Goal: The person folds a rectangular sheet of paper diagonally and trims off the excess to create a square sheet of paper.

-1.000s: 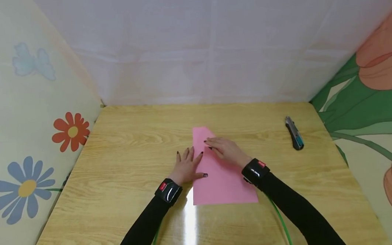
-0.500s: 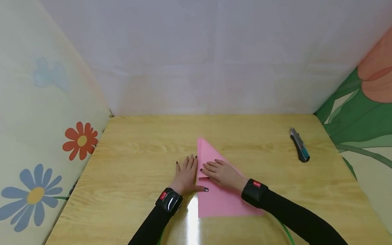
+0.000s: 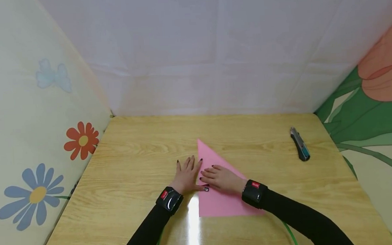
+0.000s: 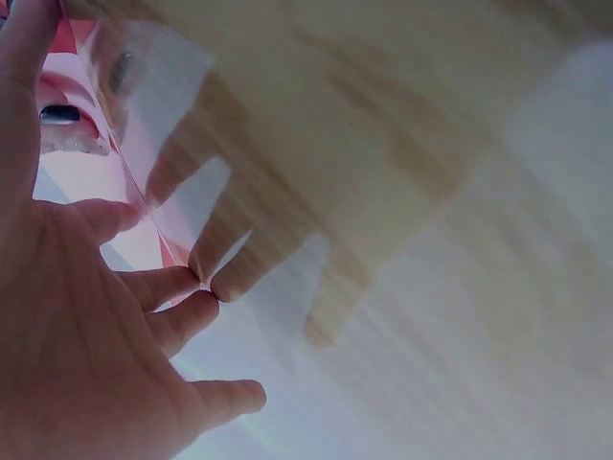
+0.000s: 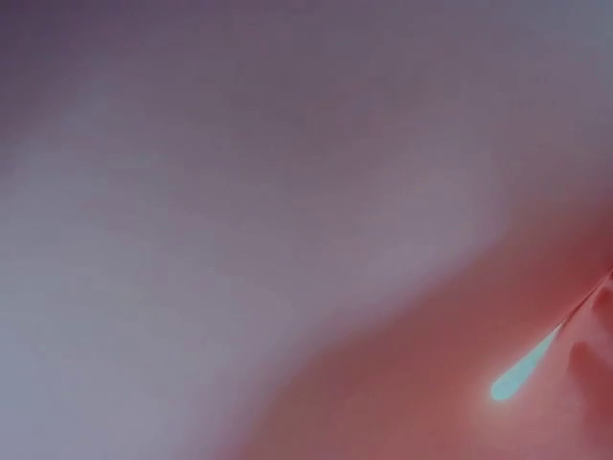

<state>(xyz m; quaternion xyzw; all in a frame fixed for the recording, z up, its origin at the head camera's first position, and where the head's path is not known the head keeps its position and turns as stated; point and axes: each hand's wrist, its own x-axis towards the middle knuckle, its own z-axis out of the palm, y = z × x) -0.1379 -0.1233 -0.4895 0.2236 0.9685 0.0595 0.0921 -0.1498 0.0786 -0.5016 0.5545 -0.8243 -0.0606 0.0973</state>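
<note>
A pink sheet of paper (image 3: 220,206), folded to a triangle with its point at the far left, lies on the wooden table in the head view. My left hand (image 3: 184,176) spreads its fingers along the paper's left edge, with index finger and thumb over the pink. Flat on the middle of the sheet rests my right hand (image 3: 223,178), fingers pointing left near that edge. From the left wrist view, the left hand (image 4: 105,326) shows its spread fingers beside the pink edge, mirrored in the glossy tabletop. The right wrist view is mostly blurred.
A utility knife (image 3: 300,143) lies at the back right of the table (image 3: 144,147). White cloth (image 3: 193,63) hangs behind the table, and flower-printed cloth (image 3: 23,120) stands at both sides. Green cables (image 3: 291,236) run beneath the forearms.
The paper's far end has gone from a blunt top to a sharp point. My right hand has slid down the sheet toward me. The head view has shifted slightly.
</note>
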